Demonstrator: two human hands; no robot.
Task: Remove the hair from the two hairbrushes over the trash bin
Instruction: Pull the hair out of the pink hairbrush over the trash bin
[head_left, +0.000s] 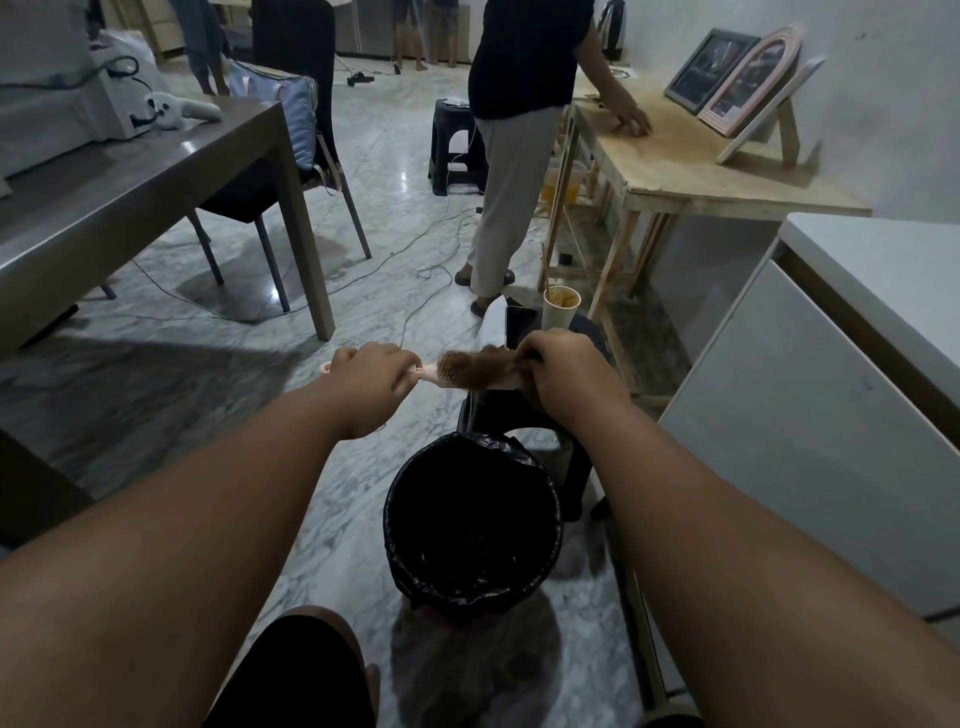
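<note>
Marble floor, black-lined round trash bin (410, 467) at 6 o'clock — pink plastic hairbrush (434, 372) above, 12 o'clock: left hand (371, 376) grips handle, right hand (566, 374) pinches brown hair clump (478, 364). Next — pull clump free, drop.

Trash bin (400, 551) on the floor, centre. Stool (582, 467) just behind it, cup (561, 306) on the stool's top. Hairbrush (457, 370) spans level above them: left grip (371, 379) at the handle, right grip (563, 371) at the head. Long surface (130, 197) left, chair (293, 41) behind. Second surface (675, 156) far right, frames (711, 70) on it.
</note>
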